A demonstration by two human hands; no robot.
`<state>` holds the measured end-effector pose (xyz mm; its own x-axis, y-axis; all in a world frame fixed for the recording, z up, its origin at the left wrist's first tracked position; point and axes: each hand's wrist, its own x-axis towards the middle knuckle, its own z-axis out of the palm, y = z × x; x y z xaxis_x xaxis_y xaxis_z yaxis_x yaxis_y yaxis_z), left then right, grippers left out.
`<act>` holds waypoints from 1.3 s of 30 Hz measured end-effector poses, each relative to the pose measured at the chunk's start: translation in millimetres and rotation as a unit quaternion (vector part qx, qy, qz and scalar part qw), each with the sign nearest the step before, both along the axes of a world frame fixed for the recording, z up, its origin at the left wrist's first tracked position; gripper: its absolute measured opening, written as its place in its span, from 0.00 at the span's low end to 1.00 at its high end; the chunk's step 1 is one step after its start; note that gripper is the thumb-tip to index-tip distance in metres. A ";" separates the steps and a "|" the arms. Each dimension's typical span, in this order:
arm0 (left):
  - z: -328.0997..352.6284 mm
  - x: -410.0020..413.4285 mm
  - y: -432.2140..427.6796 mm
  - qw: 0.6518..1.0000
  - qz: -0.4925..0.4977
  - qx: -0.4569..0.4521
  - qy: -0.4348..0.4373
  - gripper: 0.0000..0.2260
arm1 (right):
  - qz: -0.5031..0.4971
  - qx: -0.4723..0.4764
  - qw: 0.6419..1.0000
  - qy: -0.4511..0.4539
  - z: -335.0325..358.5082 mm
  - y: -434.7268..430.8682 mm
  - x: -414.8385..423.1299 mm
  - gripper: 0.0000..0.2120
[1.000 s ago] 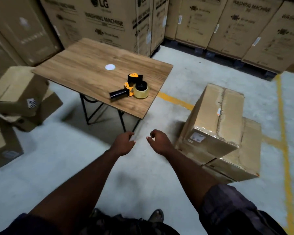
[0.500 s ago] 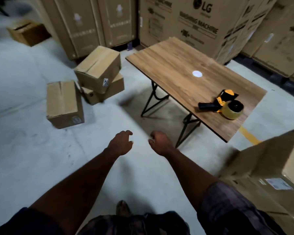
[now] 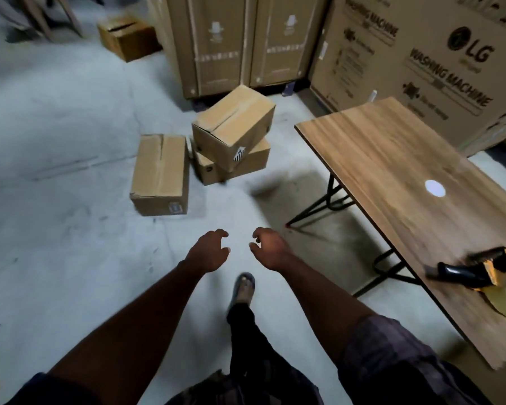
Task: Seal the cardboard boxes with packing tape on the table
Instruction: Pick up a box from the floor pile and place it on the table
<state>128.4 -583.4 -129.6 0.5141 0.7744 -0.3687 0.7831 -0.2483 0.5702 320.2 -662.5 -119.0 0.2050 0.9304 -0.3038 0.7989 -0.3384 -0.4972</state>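
Concrete floor fills my view now I've swung away from the table (image 3: pixel 392 159) toward the small cardboard boxes (image 3: pixel 159 173) ahead. My left hand (image 3: pixel 206 252) and right hand (image 3: pixel 270 248) are empty, loosely curled. I'm probably fetching one, and the tape dispenser (image 3: pixel 479 273) waits on the table.

View swung left, floor boxes (image 3: pixel 159 173) nearer

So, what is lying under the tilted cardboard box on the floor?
A second cardboard box lies under the tilted box. Only its sides show; its top is mostly covered, so its flaps cannot be seen.
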 end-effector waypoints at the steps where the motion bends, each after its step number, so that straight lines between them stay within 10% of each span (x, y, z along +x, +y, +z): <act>1: -2.2 3.5 19.9 1.000 0.006 -0.002 -0.004 0.21 | 0.001 -0.004 1.000 -0.002 -3.1 22.9 5.8 0.17; 18: 22.8 92.4 305.6 0.993 0.102 0.039 -0.037 0.18 | 0.043 -0.043 0.998 -0.001 -4.4 313.7 121.2 0.18; 39: -18.7 200.7 735.9 0.996 0.060 -0.045 -0.041 0.16 | -0.138 -0.100 0.985 0.025 -43.0 698.9 235.1 0.19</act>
<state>329.1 152.5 -148.3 0.4515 0.7974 -0.4003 0.7541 -0.1012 0.6489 555.3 36.4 -162.0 0.4219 0.7619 -0.4914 0.6392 -0.6343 -0.4348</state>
